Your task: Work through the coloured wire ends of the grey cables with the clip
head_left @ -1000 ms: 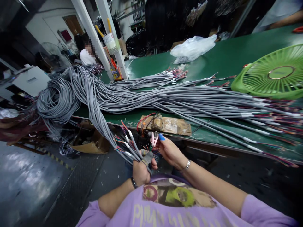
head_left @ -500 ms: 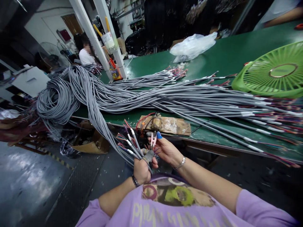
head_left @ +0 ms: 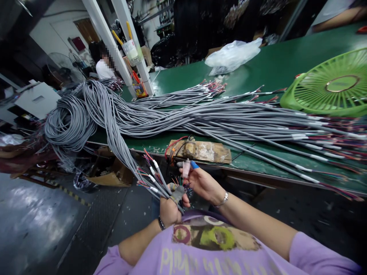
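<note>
OK, left hand [head_left: 171, 205] grip wrapped round grey cables [head_left: 163, 185], long axis toward 10 o'clock; right hand [head_left: 205, 185] grip pinching pink tool [head_left: 186, 170] at left's 1 o'clock, near thin wires [head_left: 178, 180].

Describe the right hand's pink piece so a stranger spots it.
Find the green bench, then the wooden block on its near edge. Below that in view, the right hand holds the pink piece; its paleness separates it from the blue fingertip cover alongside.

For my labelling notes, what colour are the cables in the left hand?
The cables are grey with white bands, best seen in the head view.
</note>
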Action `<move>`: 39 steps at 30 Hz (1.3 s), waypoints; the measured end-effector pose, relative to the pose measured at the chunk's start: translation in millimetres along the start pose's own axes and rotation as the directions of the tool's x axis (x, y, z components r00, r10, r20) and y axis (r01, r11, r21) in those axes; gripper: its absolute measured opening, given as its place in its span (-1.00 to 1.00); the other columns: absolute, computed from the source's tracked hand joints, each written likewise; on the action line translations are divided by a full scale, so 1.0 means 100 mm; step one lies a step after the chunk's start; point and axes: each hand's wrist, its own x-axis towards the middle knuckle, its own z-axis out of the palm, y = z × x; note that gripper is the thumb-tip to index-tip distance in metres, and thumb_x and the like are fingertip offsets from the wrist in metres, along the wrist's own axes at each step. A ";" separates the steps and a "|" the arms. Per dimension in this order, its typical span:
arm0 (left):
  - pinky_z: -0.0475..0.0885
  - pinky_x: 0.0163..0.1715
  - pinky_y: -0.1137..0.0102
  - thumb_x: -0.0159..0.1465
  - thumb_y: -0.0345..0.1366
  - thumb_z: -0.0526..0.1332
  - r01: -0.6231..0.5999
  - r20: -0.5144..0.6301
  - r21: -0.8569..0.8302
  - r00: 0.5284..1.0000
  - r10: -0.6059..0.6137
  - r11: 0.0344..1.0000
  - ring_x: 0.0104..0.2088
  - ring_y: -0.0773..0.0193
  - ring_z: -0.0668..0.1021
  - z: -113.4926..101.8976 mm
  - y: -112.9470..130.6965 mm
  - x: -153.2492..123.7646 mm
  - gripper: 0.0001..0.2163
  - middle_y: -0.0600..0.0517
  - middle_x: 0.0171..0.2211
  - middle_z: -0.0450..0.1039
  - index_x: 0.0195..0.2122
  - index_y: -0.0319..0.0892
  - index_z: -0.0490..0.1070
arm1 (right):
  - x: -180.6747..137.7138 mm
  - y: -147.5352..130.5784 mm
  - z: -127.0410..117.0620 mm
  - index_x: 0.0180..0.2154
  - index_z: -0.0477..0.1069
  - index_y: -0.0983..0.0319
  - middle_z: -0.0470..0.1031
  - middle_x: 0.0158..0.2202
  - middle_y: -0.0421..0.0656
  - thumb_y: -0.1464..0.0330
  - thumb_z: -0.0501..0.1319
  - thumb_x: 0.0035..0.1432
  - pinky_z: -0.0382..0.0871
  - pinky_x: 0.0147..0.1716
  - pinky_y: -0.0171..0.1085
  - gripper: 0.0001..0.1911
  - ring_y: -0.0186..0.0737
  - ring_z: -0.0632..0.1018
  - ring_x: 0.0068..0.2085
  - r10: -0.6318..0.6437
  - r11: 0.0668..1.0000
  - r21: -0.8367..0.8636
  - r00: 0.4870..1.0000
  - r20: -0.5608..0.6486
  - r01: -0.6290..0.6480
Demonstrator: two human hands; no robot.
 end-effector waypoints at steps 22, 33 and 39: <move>0.23 -0.73 0.54 -0.05 -0.01 0.34 0.059 -0.039 -0.010 0.997 -0.060 0.998 -0.77 0.46 0.33 0.08 -0.03 0.09 -0.63 0.13 -0.75 0.32 -0.59 -0.21 0.28 | 0.01 0.01 0.02 -0.35 0.51 0.23 0.51 -0.53 -0.20 0.23 0.35 -0.02 0.30 -0.53 -0.34 -0.78 -0.35 0.42 -0.55 -0.009 0.999 0.030 0.997 -0.076 0.011; 0.21 -0.75 0.55 -0.06 -0.02 0.35 0.071 -0.030 -0.050 0.997 -0.073 0.996 -0.78 0.44 0.33 0.04 0.01 0.06 -0.63 0.15 -0.76 0.32 -0.57 -0.19 0.26 | 0.03 0.03 -0.02 -0.38 0.47 0.19 0.55 -0.34 -0.21 0.18 0.31 0.02 0.37 -0.43 -0.36 -0.79 -0.36 0.47 -0.44 -0.018 0.996 0.083 0.998 -0.066 0.023; 0.24 -0.73 0.53 -0.01 -0.06 0.34 0.032 -0.005 -0.010 0.999 -0.032 0.999 -0.76 0.42 0.36 -0.10 -0.05 0.00 -0.67 0.14 -0.74 0.35 -0.55 -0.19 0.29 | -0.02 0.01 -0.09 -0.36 0.44 0.17 0.53 -0.31 -0.17 0.07 0.22 0.07 0.37 -0.42 -0.35 -0.71 -0.33 0.48 -0.39 0.027 1.000 -0.003 1.000 -0.002 -0.027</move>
